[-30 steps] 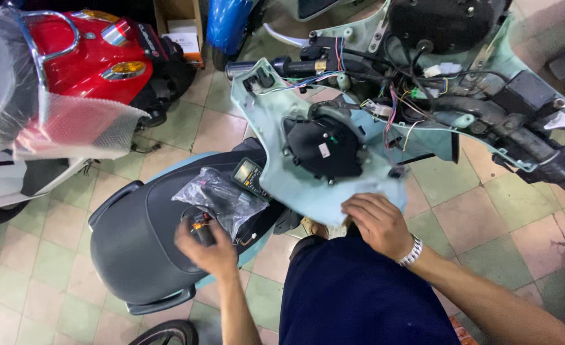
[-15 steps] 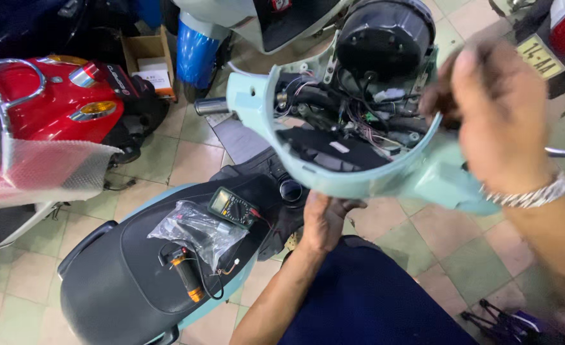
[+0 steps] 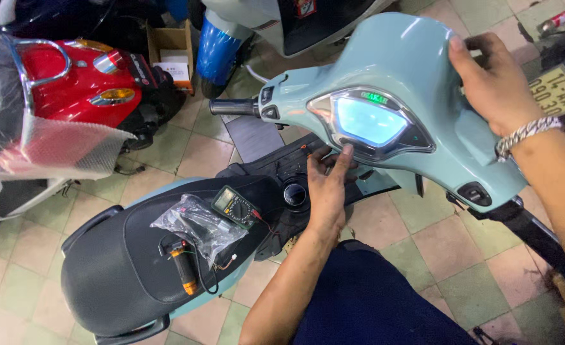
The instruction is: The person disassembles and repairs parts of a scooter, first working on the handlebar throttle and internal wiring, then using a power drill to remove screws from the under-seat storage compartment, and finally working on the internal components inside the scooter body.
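- Head view, only view on record.
- Pale blue-green scooter handlebar cover [image 3: 416, 83] seen face-up at upper centre-right, above the scooter's floorboard [image 3: 257, 137]; lit blue instrument display [image 3: 372, 121] set in its front face.
- Right hand [image 3: 493, 80] laid on the cover's upper right side, fingers curled over the top edge, gripping it; silver chain bracelet [image 3: 525, 135] on the wrist.
- Left hand [image 3: 327, 185] reached up from below, fingers extended and mostly straight, fingertips [image 3: 345, 153] touching the lower rim of the display; nothing enclosed in that hand.
- Black handlebar grip [image 3: 231, 107] projecting from the cover's left end.
- Black scooter seat [image 3: 116, 281] at lower left, carrying a clear plastic bag [image 3: 196, 223], a green-faced multimeter [image 3: 234, 207] just beside the bag, and an orange-and-black tool handle [image 3: 183, 271] near the bag's lower edge.
- Thin wires running from the multimeter toward the left forearm; exact endpoints not discernible.
- Red scooter [image 3: 84, 83] under clear plastic wrap at upper left, well apart from both hands; open cardboard box [image 3: 170, 51] beside it.
- Checked tile floor [image 3: 435, 249] beneath everything.
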